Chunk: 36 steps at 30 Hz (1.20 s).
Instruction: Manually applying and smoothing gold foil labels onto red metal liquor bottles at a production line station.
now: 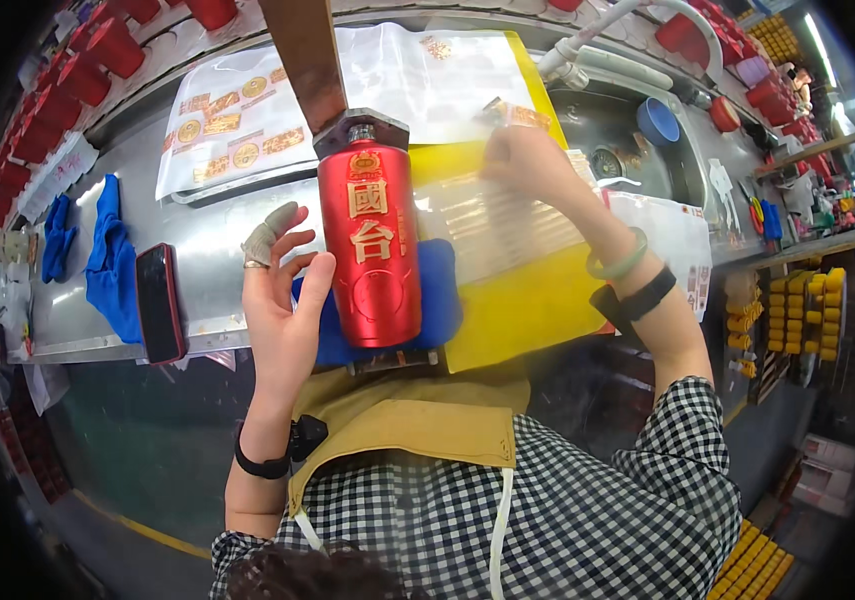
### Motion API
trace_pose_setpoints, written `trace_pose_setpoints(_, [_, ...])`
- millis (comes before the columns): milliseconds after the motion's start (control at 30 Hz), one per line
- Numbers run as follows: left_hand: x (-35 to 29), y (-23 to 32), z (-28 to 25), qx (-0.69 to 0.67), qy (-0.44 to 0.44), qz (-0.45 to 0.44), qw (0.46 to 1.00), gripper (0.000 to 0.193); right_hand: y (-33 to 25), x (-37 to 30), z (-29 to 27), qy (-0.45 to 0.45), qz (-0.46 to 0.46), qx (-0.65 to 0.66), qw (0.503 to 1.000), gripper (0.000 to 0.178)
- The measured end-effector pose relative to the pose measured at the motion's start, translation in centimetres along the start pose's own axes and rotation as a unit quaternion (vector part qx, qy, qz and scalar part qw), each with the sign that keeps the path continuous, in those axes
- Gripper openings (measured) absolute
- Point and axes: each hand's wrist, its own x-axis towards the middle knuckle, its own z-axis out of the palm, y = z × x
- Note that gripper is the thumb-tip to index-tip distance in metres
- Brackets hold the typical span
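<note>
A glossy red bottle point(372, 285) with gold characters and a gold emblem lies tilted on a blue cloth point(439, 290), its neck end against a dark angled holder point(387, 128). Beside its left side is my left hand point(282, 290), open, fingers apart and slightly curled, with a grey cover on one fingertip. My right hand point(537, 165) is smeared by motion over a yellow mat point(527, 310); its fingers look bent, but whether they grip anything is unclear. Close to it are a small gold-printed decal point(522, 115) and a blurred translucent sheet point(492, 225).
White sheets with gold decals point(247, 120) cover the back of the metal table. A phone point(158, 305) and blue cloths point(112, 265) lie at left. At right is a sink point(682, 165) with a blue bowl point(657, 121) and a faucet point(572, 60). A brown post point(307, 55) rises behind the bottle.
</note>
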Motion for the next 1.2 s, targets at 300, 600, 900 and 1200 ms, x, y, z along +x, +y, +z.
trace_pose_setpoints(300, [-3.2,-2.1,-2.1,0.039,-0.063,0.028,0.997,0.083,1.6,1.2,-0.3,-0.013,-0.050,0.044,0.998,0.019])
trace_pose_setpoints(600, [-4.4,-2.5,-2.1,0.104,-0.093,0.045,0.989,0.118,1.4,0.2,-1.2,0.077,-0.192,0.052,0.977,0.015])
trace_pose_setpoints(900, [-4.1,-4.2,0.3,0.150,-0.033,0.020,0.988,0.097,-5.4,-6.9,-4.6,0.104,-0.112,0.151,0.977,0.018])
trace_pose_setpoints(1200, [-4.8,-2.7,1.3,0.199,0.019,0.070,0.977,0.092,-11.2,-15.7,-1.9,0.042,-0.112,0.288,0.950,0.010])
